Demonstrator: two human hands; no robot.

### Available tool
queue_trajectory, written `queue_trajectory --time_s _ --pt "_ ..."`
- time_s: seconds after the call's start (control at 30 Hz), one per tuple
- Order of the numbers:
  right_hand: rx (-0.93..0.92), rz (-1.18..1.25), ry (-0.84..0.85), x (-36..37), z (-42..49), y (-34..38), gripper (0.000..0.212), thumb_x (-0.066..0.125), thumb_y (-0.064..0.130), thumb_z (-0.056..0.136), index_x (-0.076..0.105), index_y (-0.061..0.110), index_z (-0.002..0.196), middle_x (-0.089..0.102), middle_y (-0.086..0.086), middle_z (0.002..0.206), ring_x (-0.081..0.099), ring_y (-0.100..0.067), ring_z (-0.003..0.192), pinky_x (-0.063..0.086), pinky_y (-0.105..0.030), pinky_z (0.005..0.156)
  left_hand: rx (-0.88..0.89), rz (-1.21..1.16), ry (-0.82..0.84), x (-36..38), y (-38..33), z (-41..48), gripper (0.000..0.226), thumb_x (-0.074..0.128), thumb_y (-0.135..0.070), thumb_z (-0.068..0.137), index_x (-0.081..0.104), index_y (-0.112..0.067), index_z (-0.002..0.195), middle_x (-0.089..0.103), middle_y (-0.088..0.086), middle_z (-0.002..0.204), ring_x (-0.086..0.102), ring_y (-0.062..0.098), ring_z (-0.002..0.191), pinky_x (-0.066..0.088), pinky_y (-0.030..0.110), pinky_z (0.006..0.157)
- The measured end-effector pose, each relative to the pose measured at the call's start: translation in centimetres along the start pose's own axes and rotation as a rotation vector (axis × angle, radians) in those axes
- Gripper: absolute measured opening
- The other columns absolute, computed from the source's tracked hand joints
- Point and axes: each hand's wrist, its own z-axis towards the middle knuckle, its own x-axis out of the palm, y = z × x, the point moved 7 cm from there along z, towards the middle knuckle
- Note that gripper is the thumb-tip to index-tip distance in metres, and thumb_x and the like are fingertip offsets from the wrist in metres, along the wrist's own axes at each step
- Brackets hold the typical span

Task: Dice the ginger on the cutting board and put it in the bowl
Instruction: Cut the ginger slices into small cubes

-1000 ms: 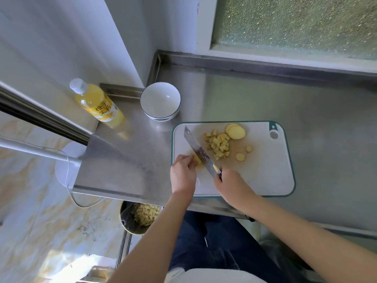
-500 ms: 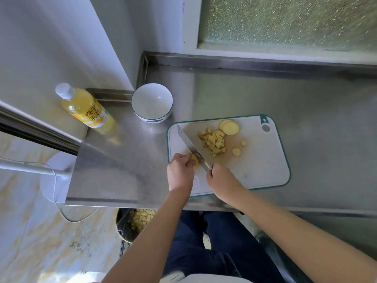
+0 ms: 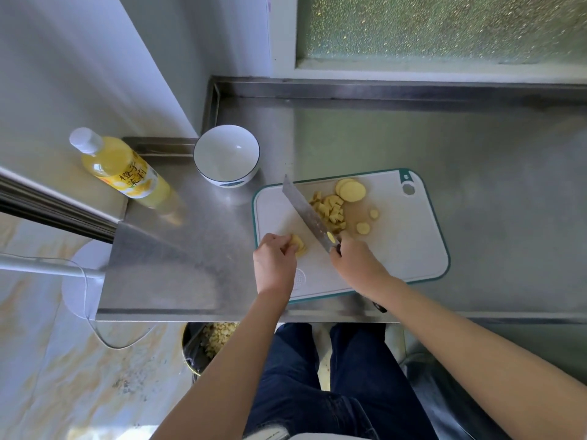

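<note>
I look down on a steel counter (image 3: 476,185) set into a corner under a frosted window (image 3: 444,27). All the ginger lies on the cutting board (image 3: 406,249) in front of the person. The ginger stack (image 3: 298,244) being worked sits at the fingertips of the left hand (image 3: 274,265), which pinches it against the board with curled fingers. Just right of it, the right hand (image 3: 357,265) is clenched round the handle of the knife (image 3: 305,211). The blade slants away from that hand toward the far left, passing between the stack and the diced pile (image 3: 330,211). Beyond the pile, further from the right hand, lie two large round slices (image 3: 351,190), one overlapping the other, and two small rounds (image 3: 363,228) that look uncut. The bowl (image 3: 228,181) stands off the board, well ahead of the left hand, and I see nothing in it. I judge the job partly done. One heap is diced, the held stack and the loose rounds are left to cut, and no ginger has gone into the bowl. A bottle (image 3: 127,173) of yellow liquid stands far to the left. I cannot tell whether the edge touches the board or hangs above it. The fist hides the handle, apart from a dark butt end below the wrist. A bin (image 3: 203,344) under the counter edge holds pale bits that I cannot identify.
</note>
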Motion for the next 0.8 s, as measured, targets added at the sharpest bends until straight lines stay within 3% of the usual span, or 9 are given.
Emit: queue_trajectory --time_s 0.13,0.23,0.4,0.57,0.8 --pt "-0.015 0.016 0.005 -1.0 0.5 0.1 0.012 0.042 0.016 0.096 0.042 0.01 0.086 0.042 0.001 0.066 0.043 -0.02 0.065 0.034 -0.028 0.062 0.004 -0.02 -0.012 0.2 -0.6 0.2 0.018 0.064 -0.005 0.083 0.071 -0.006 0.099 0.064 0.005 0.095 0.053 0.015 0.077 0.035 0.007 0.064" --pt "-0.032 0.066 -0.002 -1.1 0.2 0.1 0.011 0.043 0.015 0.095 0.043 0.01 0.086 0.045 -0.002 0.069 0.042 -0.015 0.06 0.032 -0.029 0.053 -0.004 -0.036 -0.021 0.7 -1.2 0.5 0.018 0.066 -0.005 0.082 0.071 -0.005 0.098 0.064 0.007 0.096 0.053 0.015 0.078 0.034 0.008 0.065" --pt "-0.05 0.12 -0.024 -1.9 -0.6 -0.1 0.024 0.043 0.018 0.095 0.039 0.018 0.072 0.042 0.001 0.065 0.041 -0.011 0.056 0.028 -0.023 0.047 -0.054 -0.076 -0.056 1.2 -1.6 0.7 0.019 0.066 -0.006 0.081 0.071 -0.008 0.099 0.066 0.006 0.098 0.054 0.014 0.079 0.033 0.008 0.066" --pt "-0.059 0.108 -0.021 -2.0 -1.4 -0.2 0.014 0.043 0.018 0.095 0.043 0.01 0.082 0.042 0.002 0.063 0.039 -0.008 0.054 0.027 -0.021 0.047 -0.032 -0.094 -0.087 1.0 -1.2 0.6 0.016 0.067 -0.01 0.082 0.072 -0.009 0.097 0.067 0.005 0.094 0.056 0.013 0.076 0.033 -0.004 0.062" --pt "-0.063 0.048 0.029 -0.6 -2.2 -0.2 0.024 0.04 0.018 0.095 0.039 0.014 0.072 0.041 0.001 0.062 0.041 -0.018 0.057 0.029 -0.026 0.047 -0.015 -0.088 -0.12 0.8 -0.8 0.4 0.014 0.067 -0.007 0.081 0.073 -0.004 0.093 0.069 0.009 0.093 0.059 0.014 0.074 0.037 0.006 0.069"
